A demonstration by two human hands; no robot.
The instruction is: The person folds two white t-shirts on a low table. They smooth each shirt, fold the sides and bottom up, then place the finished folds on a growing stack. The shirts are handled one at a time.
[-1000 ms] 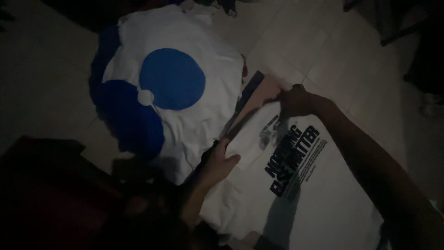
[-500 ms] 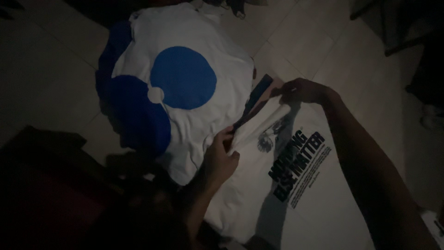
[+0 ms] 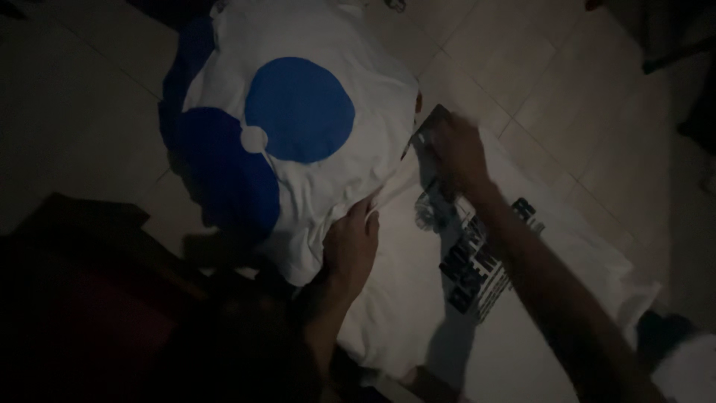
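Hands spread flat on soft white printed shirt, blue-circled cloth beside.

Both hands flat on white printed shirt, tiled floor

my right hand motion-blurred, grip unreadable. white printed shirt cut off at 5 o'clock edge. dark mass at 8 o'clock too dim to identify.

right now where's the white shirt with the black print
In the head view the white shirt with black print lies flat on the tiled floor, lower right, beside the white cloth with blue circles, under both hands.
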